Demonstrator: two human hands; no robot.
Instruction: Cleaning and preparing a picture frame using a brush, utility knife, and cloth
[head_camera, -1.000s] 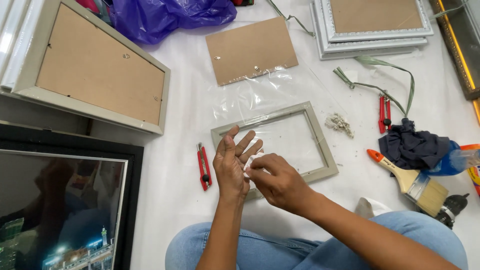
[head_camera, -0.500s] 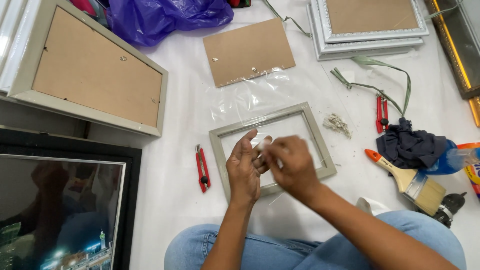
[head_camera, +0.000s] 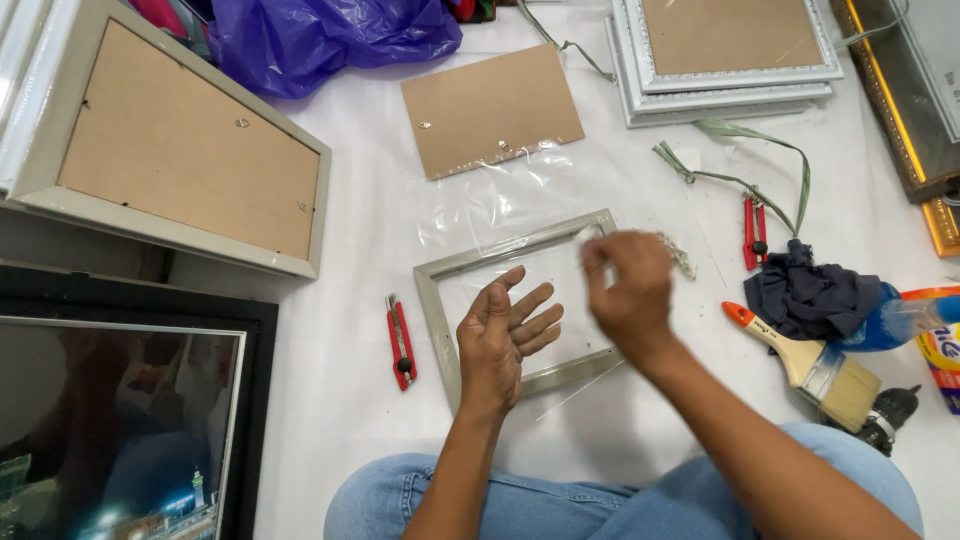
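The small grey frame (head_camera: 440, 300) lies flat on the white sheet (head_camera: 340, 230). A red box cutter (head_camera: 400, 342) lies just left of the frame. The left hand (head_camera: 500, 335) is over the frame's middle, fingers spread open, holding nothing. The right hand (head_camera: 628, 285) is over the frame's right edge, blurred, fingertips pinched together; whether it holds anything cannot be told. A paintbrush (head_camera: 810, 362) lies right of the frame.

L hand (head_camera: 505, 335) open, fingers spread, R hand (head_camera: 628, 285) blurred, both over grey frame (head_camera: 440, 310).
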